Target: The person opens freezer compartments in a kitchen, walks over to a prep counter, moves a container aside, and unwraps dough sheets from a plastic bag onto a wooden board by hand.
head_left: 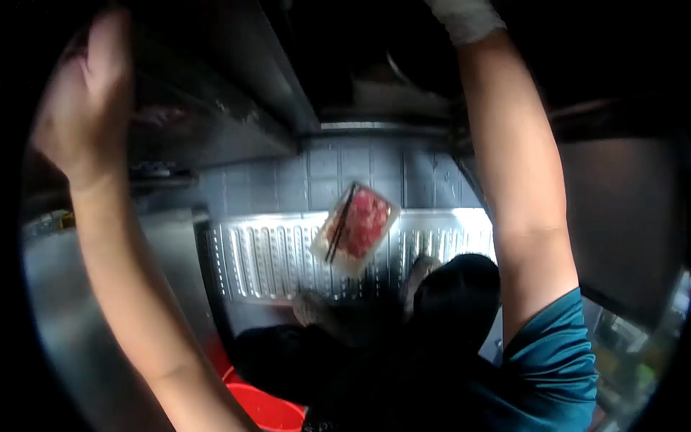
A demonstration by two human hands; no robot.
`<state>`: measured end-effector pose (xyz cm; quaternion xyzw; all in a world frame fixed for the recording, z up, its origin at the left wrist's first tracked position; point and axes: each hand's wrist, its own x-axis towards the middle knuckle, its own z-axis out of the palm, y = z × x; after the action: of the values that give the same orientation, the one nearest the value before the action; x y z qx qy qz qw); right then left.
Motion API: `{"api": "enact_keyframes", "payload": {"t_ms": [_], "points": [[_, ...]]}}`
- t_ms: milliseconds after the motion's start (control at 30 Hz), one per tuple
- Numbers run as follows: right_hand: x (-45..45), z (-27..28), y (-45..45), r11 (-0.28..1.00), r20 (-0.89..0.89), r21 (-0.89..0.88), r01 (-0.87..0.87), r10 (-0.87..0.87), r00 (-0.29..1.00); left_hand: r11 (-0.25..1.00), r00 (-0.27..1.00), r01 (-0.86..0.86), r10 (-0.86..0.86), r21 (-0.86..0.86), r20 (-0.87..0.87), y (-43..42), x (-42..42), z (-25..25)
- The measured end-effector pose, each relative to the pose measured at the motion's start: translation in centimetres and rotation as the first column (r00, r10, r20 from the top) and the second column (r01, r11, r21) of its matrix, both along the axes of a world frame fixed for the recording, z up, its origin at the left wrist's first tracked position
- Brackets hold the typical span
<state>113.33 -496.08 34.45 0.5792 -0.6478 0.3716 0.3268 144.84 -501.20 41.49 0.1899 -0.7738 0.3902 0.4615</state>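
Observation:
My left hand (90, 108) is bare, raised at the upper left beside a dark metal surface. Motion smears its fingers, so I cannot tell whether it grips anything. My right hand (468, 18) wears a pale glove and reaches to the top edge, its fingers cut off or lost in the dark. Low between my arms is a light tray of raw red meat (366, 219). A pair of dark chopsticks (341, 225) lies across the meat. Neither hand touches the tray.
A ribbed metal floor grate (266, 252) runs in front of my shoes, with grey floor tiles (324, 169) beyond. At the lower left stands a red bucket (270, 409). Metal cabinet sides (619, 223) flank me. The upper area is very dark.

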Motion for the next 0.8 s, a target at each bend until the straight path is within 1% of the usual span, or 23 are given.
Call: {"api": "enact_keyframes", "payload": {"t_ms": [33, 100, 167, 233, 267, 300, 333, 367, 400, 433, 467, 500, 567, 600, 633, 700, 767, 800], "points": [[2.9, -0.7, 2.9, 0.986, 0.264, -0.118, -0.116, 0.144, 0.954, 1.000, 1.000, 0.003, -0.003, 0.007, 0.004, 0.2, 0.1, -0.2], [5.2, -1.3, 6.7, 0.983, 0.495, 0.099, -0.157, 0.089, 0.864, 1.000, 1.000, 0.022, -0.022, 0.015, 0.015, 0.6, 0.1, -0.6], [6.3, -3.2, 10.5, 0.917, 0.447, 0.354, -0.183, 0.006, 0.895, 0.998, 0.998, 0.049, -0.051, 0.036, 0.045, 1.5, 0.7, -1.4], [5.3, -5.8, 15.1, 0.790, 0.455, 0.435, -0.432, 0.221, 0.862, 0.988, 0.986, 0.110, -0.122, 0.111, 0.113, 3.3, 1.3, -3.6], [5.2, -6.9, 17.4, 0.722, 0.503, 0.495, -0.484, 0.216, 0.837, 0.964, 0.961, 0.183, -0.217, 0.190, 0.172, 5.1, 1.5, -5.7], [5.2, -7.8, 19.6, 0.652, 0.547, 0.544, -0.529, 0.204, 0.812, 0.893, 0.888, 0.303, -0.391, 0.332, 0.242, 7.4, 1.4, -8.0], [4.7, -8.4, 21.8, 0.560, 0.562, 0.625, -0.544, 0.160, 0.811, 0.753, 0.762, 0.400, -0.590, 0.523, 0.267, 9.8, 1.4, -11.1], [4.2, -8.9, 23.9, 0.453, 0.580, 0.694, -0.559, 0.107, 0.808, 0.563, 0.615, 0.421, -0.753, 0.711, 0.233, 12.1, 1.4, -14.1], [4.0, -8.8, 25.7, 0.429, 0.618, 0.707, -0.562, 0.010, 0.786, 0.525, 0.583, 0.175, -0.737, 0.833, 0.342, 13.8, 1.7, -16.9], [3.8, -9.1, 27.5, 0.400, 0.654, 0.715, -0.573, -0.094, 0.751, 0.465, 0.606, -0.044, -0.691, 0.884, 0.393, 14.5, 2.8, -21.6], [3.3, -10.3, 29.0, 0.418, 0.634, 0.728, -0.544, -0.106, 0.766, 0.296, 0.678, -0.215, -0.640, 0.931, 0.360, 14.8, 3.9, -25.5], [3.0, -10.9, 30.2, 0.405, 0.649, 0.731, -0.550, -0.163, 0.743, 0.100, 0.743, -0.360, -0.571, 0.927, 0.350, 14.9, 5.0, -29.0], [2.5, -11.9, 31.6, 0.373, 0.668, 0.736, -0.565, -0.260, 0.697, -0.054, 0.660, -0.606, -0.590, 0.793, 0.464, 13.6, 6.9, -35.6], [2.0, -12.7, 32.1, 0.361, 0.718, 0.694, -0.623, -0.278, 0.639, -0.113, 0.666, -0.623, -0.595, 0.774, 0.449, 13.4, 7.6, -39.1], [1.6, -14.1, 32.7, 0.341, 0.730, 0.683, -0.646, -0.294, 0.617, -0.171, 0.681, -0.630, -0.591, 0.757, 0.433, 13.2, 8.3, -42.0], [1.6, -15.4, 33.4, 0.350, 0.759, 0.651, -0.673, -0.322, 0.567, -0.506, 0.809, -0.545, -0.527, 0.669, 0.260, 13.8, 8.5, -45.4], [1.3, -17.5, 34.1, 0.356, 0.807, 0.585, -0.728, -0.339, 0.483, -0.530, 0.795, -0.591, -0.512, 0.609, 0.325, 15.0, 6.9, -45.9], [1.7, -17.7, 34.1, 0.359, 0.803, 0.593, -0.721, -0.331, 0.496, -0.524, 0.813, -0.556, -0.504, 0.645, 0.291, 15.4, 6.5, -46.2]]}}
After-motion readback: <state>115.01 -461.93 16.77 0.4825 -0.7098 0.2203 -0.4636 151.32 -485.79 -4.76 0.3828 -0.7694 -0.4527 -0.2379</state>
